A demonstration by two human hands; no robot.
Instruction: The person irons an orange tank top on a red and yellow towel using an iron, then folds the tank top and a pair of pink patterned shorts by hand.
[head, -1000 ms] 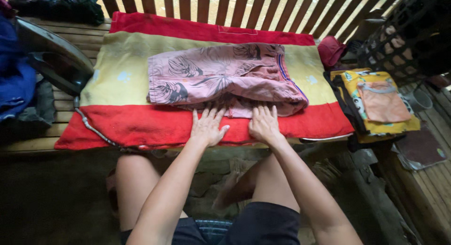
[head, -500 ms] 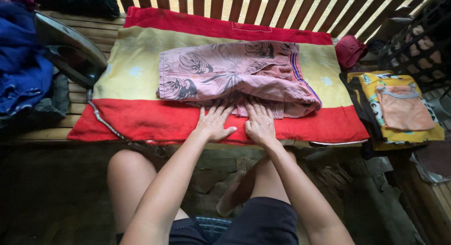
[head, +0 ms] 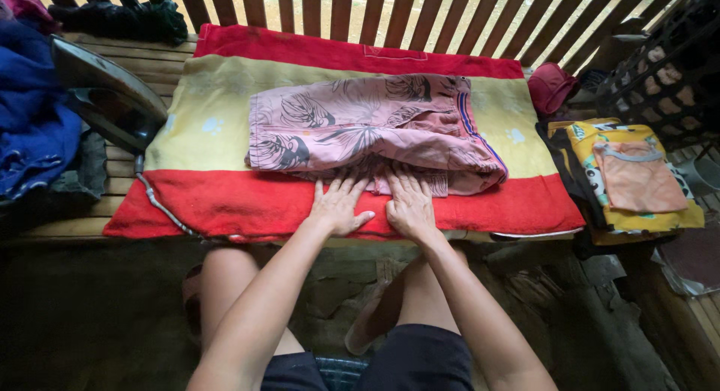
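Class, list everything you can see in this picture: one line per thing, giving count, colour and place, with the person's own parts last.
Pink leaf-print cloth shorts: one, pink with dark leaves, on the towel's yellow band.
Red and yellow striped towel: one, spread over the bench.
Slatted wooden bench: one, brown, under the towel.
Clothes iron: one, dark with a shiny sole, left of the towel, tilted up.
Blue cloth heap: one, far left.
Folded clothes stack: one, yellow with an orange piece on top, right of the towel.
Small red cloth item: one, at the towel's far right corner.
Left hand: flat, fingers at the shorts' near edge.
Right hand: flat, fingers on the shorts' near edge.
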